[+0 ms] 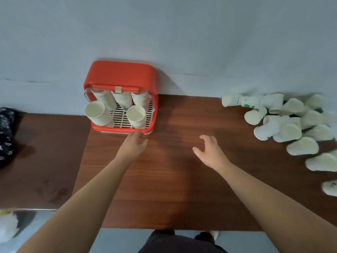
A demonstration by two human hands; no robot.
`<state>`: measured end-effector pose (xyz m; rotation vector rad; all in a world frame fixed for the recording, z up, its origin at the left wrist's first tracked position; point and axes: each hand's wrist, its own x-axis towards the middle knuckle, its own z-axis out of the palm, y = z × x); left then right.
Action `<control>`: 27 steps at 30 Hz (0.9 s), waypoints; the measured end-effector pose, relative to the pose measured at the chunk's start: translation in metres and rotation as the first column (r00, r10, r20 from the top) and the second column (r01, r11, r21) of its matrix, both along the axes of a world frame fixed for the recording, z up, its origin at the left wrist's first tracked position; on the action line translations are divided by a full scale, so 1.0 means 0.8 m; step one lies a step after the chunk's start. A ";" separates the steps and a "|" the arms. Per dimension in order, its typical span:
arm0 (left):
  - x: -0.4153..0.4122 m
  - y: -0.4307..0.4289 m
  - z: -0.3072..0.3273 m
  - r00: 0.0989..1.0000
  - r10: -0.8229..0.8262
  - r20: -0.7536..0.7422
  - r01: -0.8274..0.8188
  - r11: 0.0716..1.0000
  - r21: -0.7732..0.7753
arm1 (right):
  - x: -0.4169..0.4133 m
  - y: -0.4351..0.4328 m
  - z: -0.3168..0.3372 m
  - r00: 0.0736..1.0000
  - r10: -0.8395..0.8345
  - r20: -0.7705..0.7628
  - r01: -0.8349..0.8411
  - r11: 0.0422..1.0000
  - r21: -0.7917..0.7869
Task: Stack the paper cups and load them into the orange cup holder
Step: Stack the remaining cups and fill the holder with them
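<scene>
- Orange plastic forms the cup holder [120,73], which stands at about 11 o'clock on the table [173,170], its back against the pale wall [164,33].
- Inside it, on a white slatted grate [121,118], five stacks of paper cups lean with their mouths toward the camera: three back stacks [123,99] in a row and two front stacks [96,114], one at the left and one at the right.
- The left hand [135,143] reaches to 12 o'clock, fingertips at the holder's front rim; whether they touch it I cannot tell. Its grip is loose, the fingers relaxed and holding nothing.
- The right hand [209,150] is above the bare wood near the middle of the table, well apart from the holder. Its grip is wide, thumb and fingers spread and slightly bent, with nothing in it.
- A pile of loose paper cups [284,121] lies on its sides at 3 o'clock from the right hand, along the table's right end; some carry green print.
- A dark patterned cloth [5,136] sits at 9 o'clock, at the left edge.
- A white bag [7,229] shows at 8 o'clock, below the table.
</scene>
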<state>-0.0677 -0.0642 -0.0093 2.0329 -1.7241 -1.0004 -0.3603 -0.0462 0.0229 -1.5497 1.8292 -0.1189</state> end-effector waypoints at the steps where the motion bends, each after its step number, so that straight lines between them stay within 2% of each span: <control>1: -0.024 0.004 0.002 0.999 -0.043 0.007 0.043 0.999 0.007 | -0.034 0.018 0.001 0.999 -0.037 -0.014 0.037 0.999 0.005; 6: -0.177 0.022 0.014 0.970 -0.244 0.022 0.244 0.970 -0.003 | -0.197 0.098 0.021 0.975 -0.217 -0.055 0.217 0.976 0.000; 10: -0.322 0.033 0.037 0.904 -0.427 0.013 0.427 0.904 -0.036 | -0.319 0.151 0.045 0.936 -0.344 -0.072 0.336 0.936 -0.101; 15: -0.496 0.049 0.066 0.819 -0.573 -0.017 0.569 0.816 -0.096 | -0.449 0.209 0.064 0.877 -0.476 -0.063 0.458 0.868 -0.192; 21: -0.652 0.067 0.068 0.729 -0.685 -0.014 0.680 0.726 -0.101 | -0.565 0.256 0.051 0.764 -0.643 -0.057 0.620 0.755 -0.212; 27: -0.751 0.062 0.048 0.672 -0.740 0.001 0.736 0.669 -0.102 | -0.624 0.242 0.012 0.748 -0.658 -0.081 0.647 0.751 -0.128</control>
